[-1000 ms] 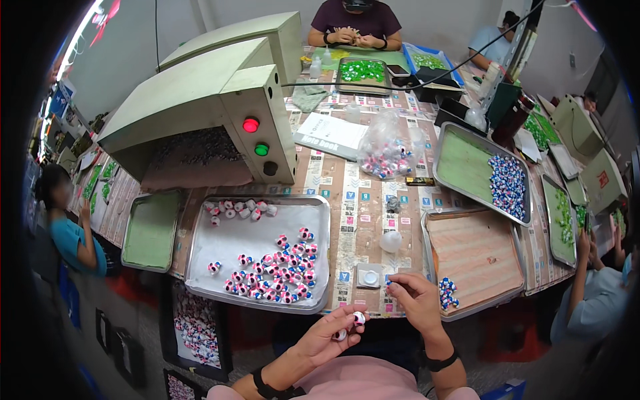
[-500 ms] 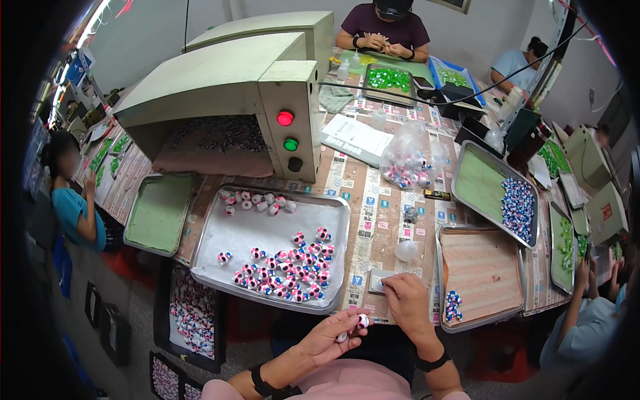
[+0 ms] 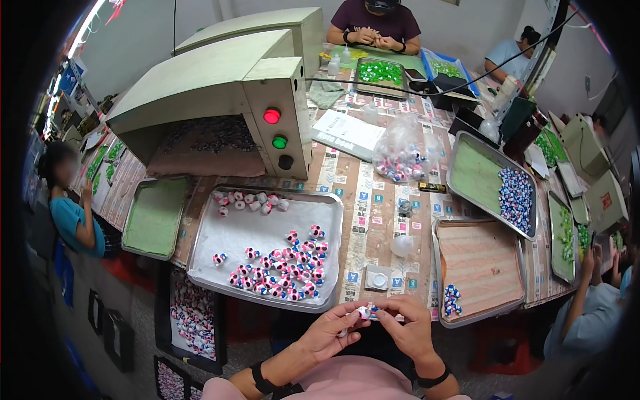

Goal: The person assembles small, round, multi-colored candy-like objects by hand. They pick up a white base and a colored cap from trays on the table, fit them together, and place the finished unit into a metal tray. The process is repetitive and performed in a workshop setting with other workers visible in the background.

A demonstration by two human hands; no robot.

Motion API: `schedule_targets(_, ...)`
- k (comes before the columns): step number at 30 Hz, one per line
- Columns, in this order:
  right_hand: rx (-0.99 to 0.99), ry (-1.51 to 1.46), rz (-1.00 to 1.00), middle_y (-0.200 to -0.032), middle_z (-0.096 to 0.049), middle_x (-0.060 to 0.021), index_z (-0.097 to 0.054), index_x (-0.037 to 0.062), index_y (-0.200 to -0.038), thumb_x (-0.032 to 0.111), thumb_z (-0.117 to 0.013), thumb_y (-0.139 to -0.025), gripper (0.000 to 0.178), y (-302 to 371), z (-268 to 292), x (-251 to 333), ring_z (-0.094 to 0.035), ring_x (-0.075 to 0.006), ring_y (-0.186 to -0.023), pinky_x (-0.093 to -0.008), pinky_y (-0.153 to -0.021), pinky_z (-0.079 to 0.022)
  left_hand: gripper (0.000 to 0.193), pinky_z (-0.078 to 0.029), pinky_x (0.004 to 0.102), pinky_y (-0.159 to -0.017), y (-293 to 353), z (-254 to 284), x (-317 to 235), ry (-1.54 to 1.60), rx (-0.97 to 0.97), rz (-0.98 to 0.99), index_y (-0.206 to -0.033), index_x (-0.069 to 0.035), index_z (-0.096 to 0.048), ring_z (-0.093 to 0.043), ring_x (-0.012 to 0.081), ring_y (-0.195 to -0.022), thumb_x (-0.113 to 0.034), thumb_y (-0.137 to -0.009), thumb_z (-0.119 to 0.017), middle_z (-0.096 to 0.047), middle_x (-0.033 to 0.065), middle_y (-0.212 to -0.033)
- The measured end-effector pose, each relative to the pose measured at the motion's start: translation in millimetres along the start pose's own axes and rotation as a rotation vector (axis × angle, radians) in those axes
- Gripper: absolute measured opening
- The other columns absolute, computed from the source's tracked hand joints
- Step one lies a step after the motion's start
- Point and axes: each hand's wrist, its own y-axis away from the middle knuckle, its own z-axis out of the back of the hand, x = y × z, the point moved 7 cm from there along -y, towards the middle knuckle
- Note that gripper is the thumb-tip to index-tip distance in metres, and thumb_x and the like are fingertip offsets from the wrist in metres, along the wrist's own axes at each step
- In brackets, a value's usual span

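Observation:
My left hand (image 3: 321, 336) is closed on a small white-and-pink toy head (image 3: 363, 312). A second white piece (image 3: 343, 333) shows lower between its fingers. My right hand (image 3: 411, 332) pinches a small blue-and-pink toy body (image 3: 373, 309) against the head; how far they touch is too small to tell. Just beyond my hands, at the table edge, sits a small white round dish on a square base (image 3: 377, 279). To the left, a metal tray lined with white (image 3: 220, 243) bears a cluster of pink, white and blue toy figures (image 3: 283, 270) and several loose heads (image 3: 250, 200).
A tray with pinkish lining (image 3: 477, 260) stands at right, small blue bodies (image 3: 452, 300) in its corner. Behind it, a tilted tray (image 3: 473, 167) holds many more. A beige oven-like machine (image 3: 200, 87) fills the back left. Bagged parts (image 3: 402, 153) and a white squeeze bottle (image 3: 402, 246) lie mid-table.
My right hand has come back from the small white dish to my left hand, bringing the blue-and-pink body against the toy head. My left hand stays nearly in place.

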Motion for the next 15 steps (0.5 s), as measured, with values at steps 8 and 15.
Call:
schedule_targets(8,0.023,-0.051,-0.052,-0.089,-0.068,-0.0089,-0.072,0.0027,-0.098,0.004,-0.072,-0.081,0.018,8,1,-4,-0.064,-0.0135,-0.077,-0.0237,-0.066,-0.050,0.035,-0.056,0.0238,-0.072,-2,-1,5,-0.063,-0.008,0.005,-0.130,-0.007,-0.053,-0.063,0.0128,-0.099,-0.012,-0.095,-0.057,-0.064,0.0050,-0.110)
schedule_targets(15,0.019,-0.046,0.030,-0.084,-0.069,-0.0102,-0.073,0.0031,-0.093,0.007,-0.076,-0.079,0.015,14,1,-5,-0.065,-0.0176,-0.077,-0.0268,-0.066,-0.049,0.030,-0.051,0.0228,-0.066,0,3,4,-0.233,-0.103,-0.032,-0.122,-0.001,-0.056,-0.062,0.0144,-0.091,-0.012,-0.094,-0.059,-0.063,0.0076,-0.104)
